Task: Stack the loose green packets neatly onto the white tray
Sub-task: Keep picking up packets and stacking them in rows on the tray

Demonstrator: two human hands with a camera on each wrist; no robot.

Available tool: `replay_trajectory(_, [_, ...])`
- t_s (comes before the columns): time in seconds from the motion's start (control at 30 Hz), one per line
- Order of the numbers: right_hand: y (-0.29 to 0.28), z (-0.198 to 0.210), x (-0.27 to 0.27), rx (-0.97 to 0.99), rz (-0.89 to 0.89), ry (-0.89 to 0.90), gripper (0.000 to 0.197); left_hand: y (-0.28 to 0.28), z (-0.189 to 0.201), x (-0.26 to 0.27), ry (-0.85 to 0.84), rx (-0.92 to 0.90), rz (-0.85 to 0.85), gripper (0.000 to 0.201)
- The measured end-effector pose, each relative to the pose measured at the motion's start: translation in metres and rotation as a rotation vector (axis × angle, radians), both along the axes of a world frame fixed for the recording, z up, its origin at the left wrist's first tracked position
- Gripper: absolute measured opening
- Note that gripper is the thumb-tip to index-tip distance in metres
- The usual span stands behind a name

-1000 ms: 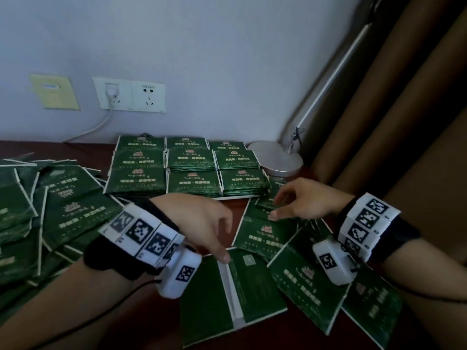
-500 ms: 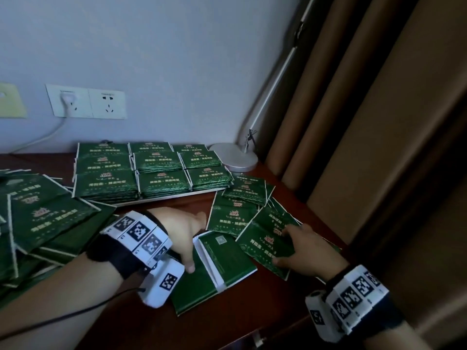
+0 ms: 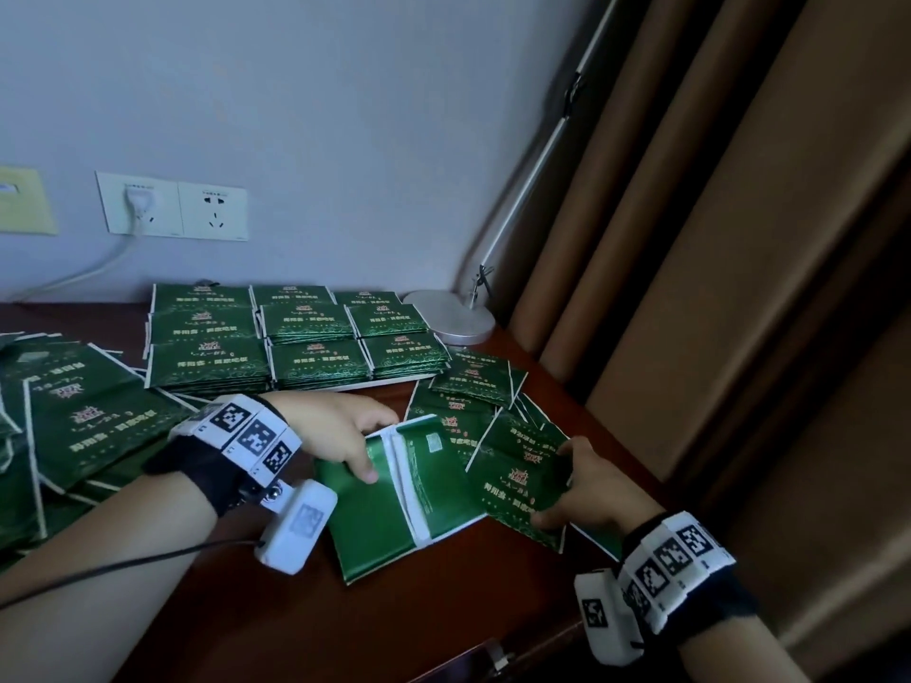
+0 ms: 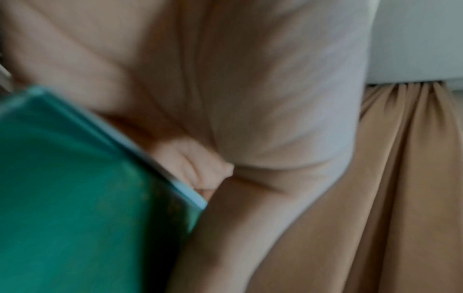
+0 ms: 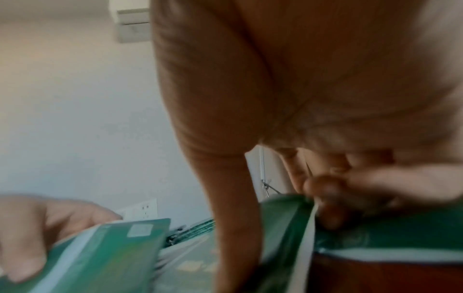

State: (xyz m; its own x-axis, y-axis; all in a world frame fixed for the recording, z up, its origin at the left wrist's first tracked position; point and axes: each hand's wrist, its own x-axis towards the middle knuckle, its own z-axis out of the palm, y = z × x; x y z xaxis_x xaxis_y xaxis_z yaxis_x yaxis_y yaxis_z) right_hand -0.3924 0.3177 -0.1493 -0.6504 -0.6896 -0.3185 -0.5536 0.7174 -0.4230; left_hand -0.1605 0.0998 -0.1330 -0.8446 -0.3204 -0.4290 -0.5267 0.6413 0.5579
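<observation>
The white tray (image 3: 389, 385) at the back holds neat stacks of green packets (image 3: 315, 337). My left hand (image 3: 367, 460) grips a face-down green packet (image 3: 409, 490) with a white seam, thumb on top; in the left wrist view its fingers (image 4: 200, 170) curl behind that packet (image 4: 75, 198). To the right, my right hand (image 3: 562, 485) pinches the near edge of a face-up packet (image 3: 517, 480); the right wrist view shows its fingertips (image 5: 323, 186) on that packet (image 5: 375, 237). More loose packets (image 3: 473, 377) lie beyond both.
A large pile of loose packets (image 3: 74, 426) covers the table's left side. A silver lamp base (image 3: 451, 317) stands right of the tray, with its arm leaning up the wall. Brown curtains (image 3: 739, 288) hang at the right. Bare dark wood (image 3: 443, 608) lies in front.
My right hand has drawn back from the far packets and taken hold of a nearer face-up one. My left hand has closed on the face-down packet and tipped it up.
</observation>
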Motion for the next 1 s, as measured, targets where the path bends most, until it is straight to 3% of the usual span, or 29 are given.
replay_trajectory(0.13, [0.003,-0.008,-0.002,-0.167,-0.044,-0.104,0.082,-0.011,0.005,0.008,0.106,0.112,0.122,0.066])
replay_trajectory(0.3, [-0.005,-0.003,-0.006,-0.325,-0.065,-0.099,0.055,-0.018,0.008,0.013,0.263,0.081,0.212,0.055])
replay_trajectory(0.4, [-0.007,0.009,-0.009,-0.397,-0.065,-0.046,0.032,-0.021,0.006,0.013,0.338,0.055,0.237,0.035])
replay_trajectory(0.57, [-0.006,0.019,-0.013,-0.456,-0.059,0.061,0.009,-0.033,-0.007,0.015,0.358,0.117,0.377,0.048])
replay_trajectory(0.67, [-0.007,0.020,-0.013,-0.548,-0.029,0.101,0.010,-0.036,-0.011,0.013,0.333,0.259,0.468,0.041])
replay_trajectory(0.8, [-0.017,0.015,-0.014,-0.734,-0.135,-0.186,0.013,-0.028,-0.005,0.013,0.200,0.424,0.480,0.022])
replay_trajectory(0.87, [-0.025,0.015,-0.008,-0.846,-0.176,-0.388,0.017,-0.030,-0.009,0.014,0.141,0.376,0.397,0.037])
replay_trajectory(0.93, [-0.033,0.017,-0.002,-0.896,-0.163,-0.460,0.018,-0.035,-0.017,0.014,0.096,0.328,0.326,0.057])
replay_trajectory(1.0, [-0.042,0.017,0.003,-0.929,-0.142,-0.511,0.019,-0.035,-0.020,0.014,0.059,0.304,0.273,0.056])
